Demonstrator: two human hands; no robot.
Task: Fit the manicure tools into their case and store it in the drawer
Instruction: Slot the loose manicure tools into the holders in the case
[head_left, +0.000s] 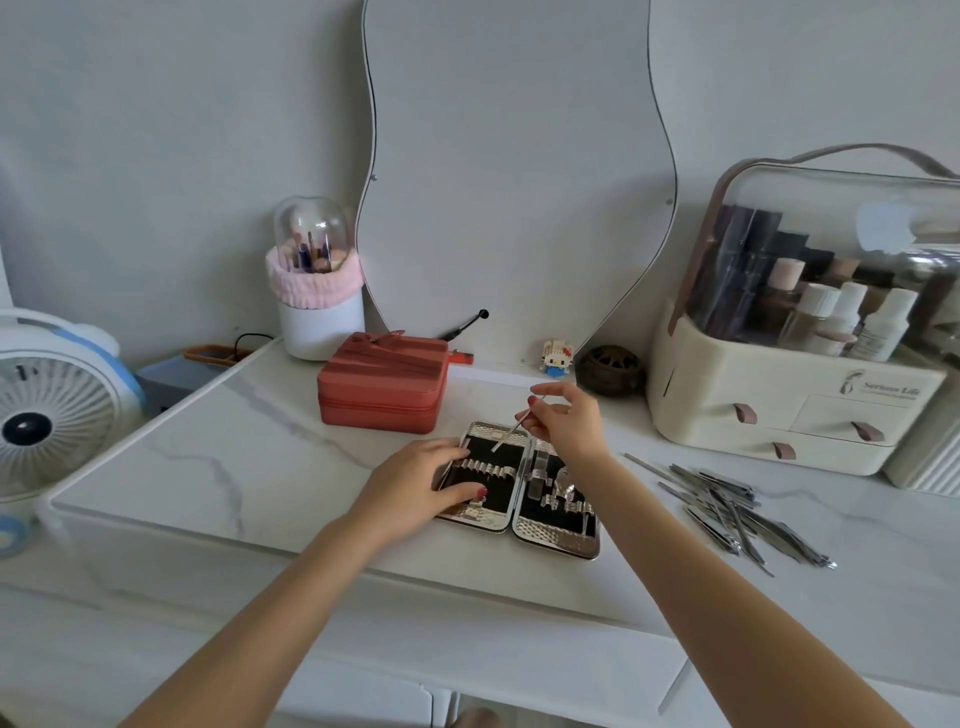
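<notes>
Centrally, on a white marbled counter (218, 447) against a grey wall, the manicure case (519, 488) lies open. Left hand (415, 488) rests flat on it; right hand (566, 421) pinches a thin tool (511, 428) above. Loose tools (737, 509) lie right; a red box (382, 382) stands behind.

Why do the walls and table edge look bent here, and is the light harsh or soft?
Head view: the wide-angle lens bows the table edge and stretches the forearms toward the corners. Light is soft and even, with only faint shadows. Glare shows on the clear lid of the cosmetics organizer. The pile of tools looks slightly smeared. The right hand and the thin tool it pinches stay fairly sharp.
</notes>
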